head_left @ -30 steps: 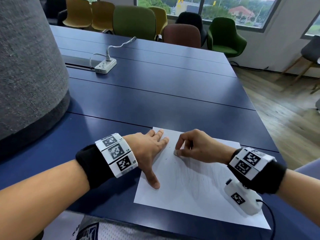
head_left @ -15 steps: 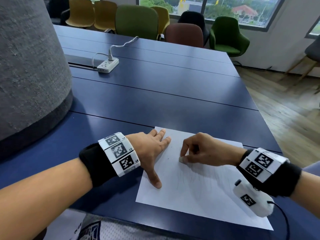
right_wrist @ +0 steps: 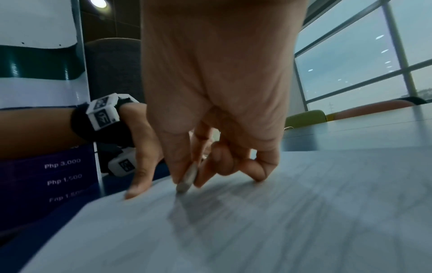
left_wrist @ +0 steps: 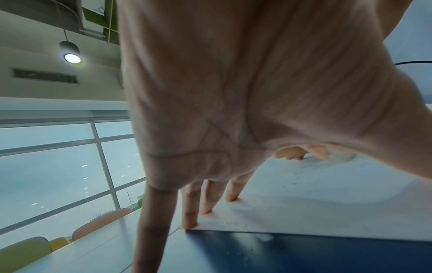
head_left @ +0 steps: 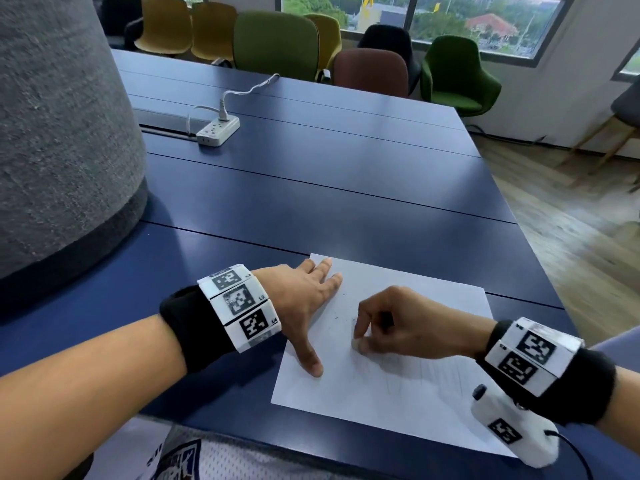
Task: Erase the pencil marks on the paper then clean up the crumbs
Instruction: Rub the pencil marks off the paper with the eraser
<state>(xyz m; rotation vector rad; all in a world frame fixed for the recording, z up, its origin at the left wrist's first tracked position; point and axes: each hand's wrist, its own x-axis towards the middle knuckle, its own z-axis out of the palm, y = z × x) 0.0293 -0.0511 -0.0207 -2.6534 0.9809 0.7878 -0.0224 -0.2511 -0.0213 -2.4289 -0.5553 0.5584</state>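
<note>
A white rectangular sheet of paper [head_left: 388, 368] lies flat on the dark blue worktop [head_left: 311, 188], skewed, its long axis running from the far left corner toward the near right, its near edge close to the worktop's near edge. The left hand [head_left: 304, 299] rests on the sheet's left side, fingers [left_wrist: 190, 210] straight and spread, tips pressing by the far left corner, the little finger off the sheet on the worktop. The right hand [head_left: 398, 327] pinches a small pale eraser [right_wrist: 187, 180] between thumb and forefinger, its tip on the paper near faint pencil marks [head_left: 408, 372]. Dark crumbs [head_left: 341, 311] dot the sheet between both hands. Beyond the paper the worktop stretches to a white power strip [head_left: 218, 130].
</note>
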